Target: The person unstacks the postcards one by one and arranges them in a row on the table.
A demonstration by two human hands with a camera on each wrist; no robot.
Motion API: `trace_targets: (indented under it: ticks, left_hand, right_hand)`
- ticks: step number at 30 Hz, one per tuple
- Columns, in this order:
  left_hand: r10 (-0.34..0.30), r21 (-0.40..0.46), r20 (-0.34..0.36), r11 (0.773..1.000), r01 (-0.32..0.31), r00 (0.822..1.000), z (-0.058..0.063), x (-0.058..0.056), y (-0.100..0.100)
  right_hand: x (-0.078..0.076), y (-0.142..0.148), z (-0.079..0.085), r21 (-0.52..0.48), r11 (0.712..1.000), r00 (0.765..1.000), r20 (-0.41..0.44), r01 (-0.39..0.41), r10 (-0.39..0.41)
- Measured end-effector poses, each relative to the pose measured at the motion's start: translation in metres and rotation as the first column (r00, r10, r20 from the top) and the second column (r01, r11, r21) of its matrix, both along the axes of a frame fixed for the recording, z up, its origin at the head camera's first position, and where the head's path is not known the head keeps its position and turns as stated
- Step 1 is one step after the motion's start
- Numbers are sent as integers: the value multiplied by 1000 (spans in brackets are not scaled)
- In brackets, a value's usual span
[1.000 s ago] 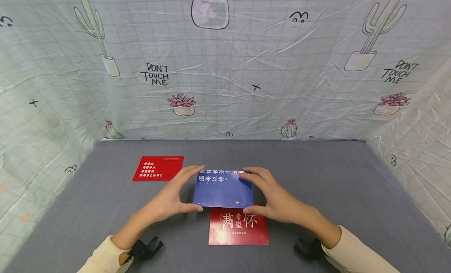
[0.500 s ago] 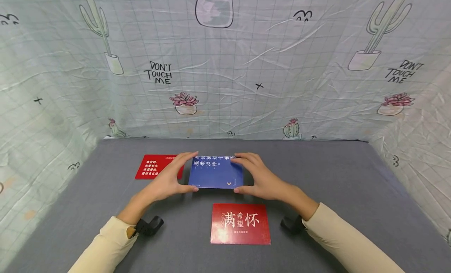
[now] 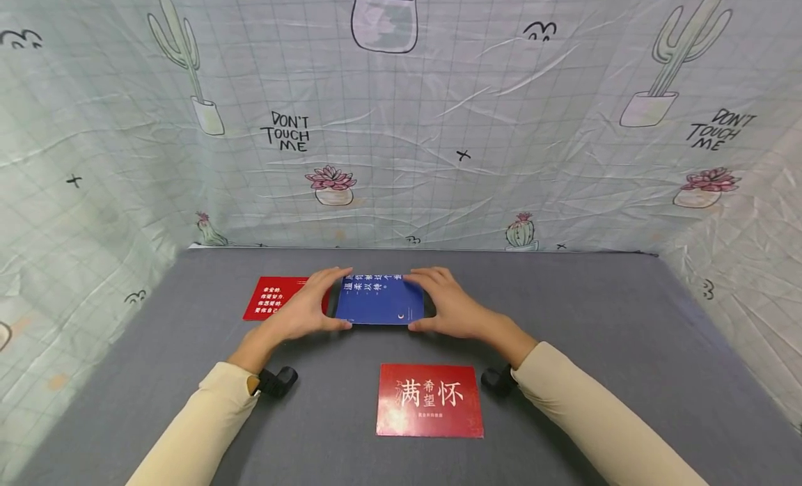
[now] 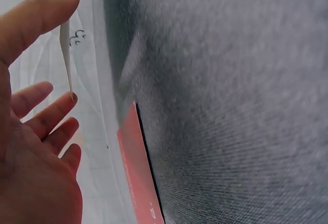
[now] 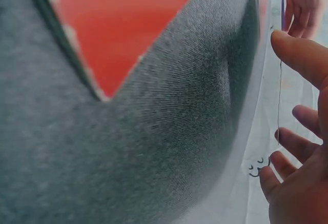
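A pale, gridded cloth (image 3: 401, 110) printed with potted cacti and the words "DON'T TOUCH ME" rises along the far edge of the tabletop and hangs at both sides. The grey tabletop (image 3: 564, 298) runs forward beneath everything, its far corners in plain sight. Two cream sleeves (image 3: 595, 402) reach in from the near side, one on each flank.

Out of them come the left hand (image 3: 303, 310) and the right hand (image 3: 452, 310), facing each other near the far edge, left of its middle. Each grip is spread to the depth of a blue card (image 3: 379, 305), thumb on its near long edge and fingertips on its far one, so both have hold of it; the lower fingers fan out free. In the wrist views the card shows nearly edge-on, raised off the surface.

A red card (image 3: 429, 401) with large pale characters lies flat, nearer the front of the tabletop and well apart from the far edge. A second red card (image 3: 272, 298) lies towards the far left corner, partly hidden behind the left hand. Smallest are the black wrist mounts (image 3: 278, 381), one at each cuff.
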State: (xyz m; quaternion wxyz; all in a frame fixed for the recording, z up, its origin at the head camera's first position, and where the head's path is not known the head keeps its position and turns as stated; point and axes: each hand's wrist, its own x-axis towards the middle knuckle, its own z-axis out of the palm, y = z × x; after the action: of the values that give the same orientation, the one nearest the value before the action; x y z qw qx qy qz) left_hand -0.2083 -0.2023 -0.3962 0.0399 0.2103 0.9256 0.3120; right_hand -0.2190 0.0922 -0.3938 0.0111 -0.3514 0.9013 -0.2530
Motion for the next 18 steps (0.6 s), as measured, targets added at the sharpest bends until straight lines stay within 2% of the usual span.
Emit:
trace_targets:
  ticks: [18]
  left_hand:
    - [0,-44,49,999,2,999,-10,-16,-13]
  right_hand:
    - [-18,-14,-7,129,992,998,65,12,-20]
